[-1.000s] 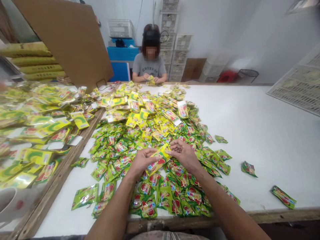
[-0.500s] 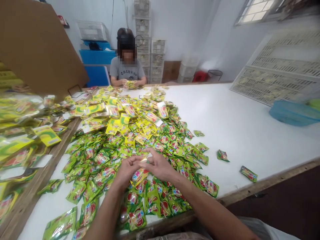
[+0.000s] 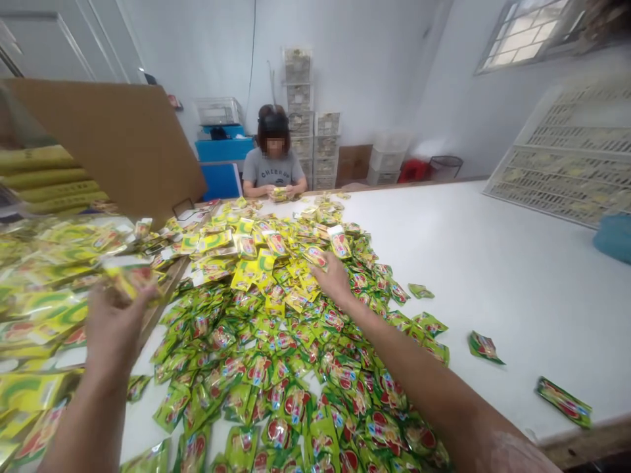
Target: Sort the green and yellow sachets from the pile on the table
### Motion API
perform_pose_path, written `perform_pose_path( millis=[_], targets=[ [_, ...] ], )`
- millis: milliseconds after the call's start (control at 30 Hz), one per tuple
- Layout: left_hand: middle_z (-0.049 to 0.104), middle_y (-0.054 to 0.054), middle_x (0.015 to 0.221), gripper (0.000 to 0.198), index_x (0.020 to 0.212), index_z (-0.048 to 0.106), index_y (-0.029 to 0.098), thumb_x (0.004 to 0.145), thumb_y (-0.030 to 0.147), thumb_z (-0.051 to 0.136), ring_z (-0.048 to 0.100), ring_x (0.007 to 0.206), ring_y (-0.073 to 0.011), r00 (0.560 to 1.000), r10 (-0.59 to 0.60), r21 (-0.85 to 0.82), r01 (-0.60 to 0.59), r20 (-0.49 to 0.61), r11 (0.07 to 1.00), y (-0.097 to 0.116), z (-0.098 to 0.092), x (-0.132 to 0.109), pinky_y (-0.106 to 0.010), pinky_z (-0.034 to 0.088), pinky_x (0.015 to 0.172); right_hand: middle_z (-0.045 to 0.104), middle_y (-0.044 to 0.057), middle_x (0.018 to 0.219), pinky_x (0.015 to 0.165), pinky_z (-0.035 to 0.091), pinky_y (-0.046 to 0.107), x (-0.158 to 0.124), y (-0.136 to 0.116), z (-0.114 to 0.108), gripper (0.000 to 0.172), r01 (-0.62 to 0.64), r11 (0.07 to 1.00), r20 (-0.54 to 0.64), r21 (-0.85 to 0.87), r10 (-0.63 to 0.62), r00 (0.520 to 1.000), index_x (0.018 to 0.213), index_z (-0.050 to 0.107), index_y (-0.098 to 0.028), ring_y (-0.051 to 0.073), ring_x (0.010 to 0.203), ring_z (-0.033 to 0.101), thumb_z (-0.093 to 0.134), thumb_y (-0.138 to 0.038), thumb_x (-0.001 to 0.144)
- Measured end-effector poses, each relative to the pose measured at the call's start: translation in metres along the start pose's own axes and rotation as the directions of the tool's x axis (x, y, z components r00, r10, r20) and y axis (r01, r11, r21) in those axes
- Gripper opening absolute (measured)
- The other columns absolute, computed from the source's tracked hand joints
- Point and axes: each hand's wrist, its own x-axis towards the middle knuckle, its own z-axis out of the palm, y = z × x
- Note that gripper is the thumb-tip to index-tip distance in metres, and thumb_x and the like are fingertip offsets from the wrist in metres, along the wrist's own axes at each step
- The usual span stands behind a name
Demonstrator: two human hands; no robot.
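My left hand [image 3: 116, 322], blurred by motion, grips a yellow packet with a white top [image 3: 132, 277] above the yellow packets on the left. Further right, my right hand [image 3: 332, 279] is at the middle pile, its fingers on a yellow packet with a red picture [image 3: 315, 256]. Small green packets [image 3: 296, 401] with red pictures cover the white table in front of me. Yellow packets [image 3: 254, 268] lie on the far part of this pile. Another packet with a white top [image 3: 338, 242] leans just beyond my right hand.
A wooden strip [image 3: 165, 295] divides the table. Across it, a person in a grey shirt [image 3: 275, 172] holds yellow packets. A brown board [image 3: 118, 144] stands at left, a white crate [image 3: 557, 177] and blue basket [image 3: 614, 238] at right. Loose green packets [image 3: 486, 346] lie on the right side.
My hands have parted from over the green pile. The left moved left and now holds a packet; the right reached forward to the yellow packets. The view has shifted.
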Motion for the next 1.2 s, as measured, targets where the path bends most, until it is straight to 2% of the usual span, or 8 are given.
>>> perform_pose_path(
  millis=[100, 367, 467, 533, 600, 733, 900, 1200],
  targets=[
    [0.047, -0.007, 0.134, 0.091, 0.130, 0.040, 0.026, 0.051, 0.047, 0.079, 0.047, 0.117, -0.0291, 0.989, 0.014, -0.003, -0.015, -0.145, 1.000, 0.002, 0.002, 0.000, -0.045, 0.042, 0.094, 0.050, 0.018, 0.125, 0.091, 0.032, 0.051, 0.034, 0.026, 0.000, 0.062, -0.046, 0.976, 0.052, -0.212, 0.059, 0.997, 0.124, 0.046, -0.015, 0.036, 0.118, 0.039, 0.065, -0.040, 0.070],
    [0.054, -0.012, 0.126, 0.064, 0.123, 0.052, 0.022, 0.066, 0.048, 0.068, 0.050, 0.115, -0.0273, 0.860, -0.045, 0.003, 0.051, 0.508, 0.999, -0.012, 0.053, -0.105, -0.043, 0.041, 0.095, 0.057, 0.011, 0.116, 0.084, 0.041, 0.040, -0.015, 0.029, -0.016, 0.066, 0.165, 0.984, 0.232, -0.066, -0.146, 0.962, 0.126, 0.046, -0.019, 0.028, 0.103, 0.052, 0.070, -0.033, 0.066],
    [0.057, -0.010, 0.124, 0.067, 0.120, 0.056, 0.022, 0.059, 0.045, 0.074, 0.050, 0.114, -0.0296, 0.669, 0.008, 0.022, -0.036, 0.744, 0.999, -0.012, 0.060, -0.118, -0.041, 0.041, 0.094, 0.057, 0.007, 0.116, 0.082, 0.045, 0.038, -0.052, 0.010, -0.017, 0.071, 0.246, 0.960, 0.533, 0.131, -0.277, 0.799, 0.127, 0.046, -0.025, 0.024, 0.099, 0.055, 0.074, -0.033, 0.062],
    [0.066, -0.009, 0.106, 0.061, 0.109, 0.064, 0.018, 0.055, 0.043, 0.076, 0.060, 0.098, -0.0290, 0.469, -0.043, 0.024, 0.047, 0.882, 0.999, -0.017, 0.061, -0.123, -0.037, 0.046, 0.082, 0.056, 0.007, 0.120, 0.086, 0.044, 0.038, -0.065, 0.000, -0.010, 0.072, 0.312, 0.923, 0.628, 0.227, -0.383, 0.677, 0.128, 0.046, -0.025, 0.024, 0.104, 0.054, 0.075, -0.028, 0.061],
    [0.070, -0.007, 0.085, 0.049, 0.094, 0.068, 0.014, 0.056, 0.044, 0.074, 0.063, 0.077, -0.0247, 0.378, -0.123, 0.057, 0.180, 0.918, 0.982, -0.027, 0.060, -0.128, -0.032, 0.047, 0.068, 0.053, 0.007, 0.126, 0.092, 0.041, 0.038, -0.063, -0.002, 0.000, 0.067, 0.366, 0.893, 0.645, 0.263, -0.445, 0.621, 0.129, 0.045, -0.024, 0.024, 0.112, 0.051, 0.069, -0.019, 0.066],
    [0.068, -0.004, 0.073, 0.042, 0.083, 0.064, 0.012, 0.057, 0.044, 0.073, 0.060, 0.062, -0.0181, 0.498, -0.261, 0.064, 0.378, 0.827, 0.924, -0.043, 0.053, -0.136, -0.026, 0.044, 0.056, 0.045, 0.010, 0.136, 0.102, 0.031, 0.043, -0.035, 0.009, 0.022, 0.063, 0.467, 0.881, 0.603, 0.076, -0.414, 0.682, 0.128, 0.048, -0.020, 0.025, 0.125, 0.040, 0.054, -0.005, 0.067],
    [0.070, -0.007, 0.089, 0.053, 0.100, 0.059, 0.014, 0.057, 0.041, 0.076, 0.063, 0.072, -0.0192, 0.513, -0.289, -0.086, 0.588, 0.808, 0.804, -0.050, 0.051, -0.147, -0.028, 0.047, 0.065, 0.065, 0.009, 0.112, 0.092, 0.040, 0.041, -0.027, 0.024, 0.035, 0.035, 0.445, 0.896, 0.511, 0.007, -0.386, 0.768, 0.105, 0.065, -0.020, 0.026, 0.105, 0.057, 0.054, -0.011, 0.073],
    [0.070, -0.005, 0.095, 0.041, 0.097, 0.066, 0.015, 0.067, 0.042, 0.069, 0.063, 0.085, -0.0231, 0.500, -0.145, -0.085, 0.410, 0.854, 0.908, -0.045, 0.057, -0.158, -0.028, 0.047, 0.072, 0.057, -0.001, 0.066, 0.051, 0.036, 0.024, -0.074, 0.011, 0.015, 0.024, 0.070, 0.968, 0.427, 0.242, -0.172, 0.888, 0.090, 0.061, -0.018, 0.013, 0.052, 0.047, 0.050, -0.038, 0.081]
  ],
)
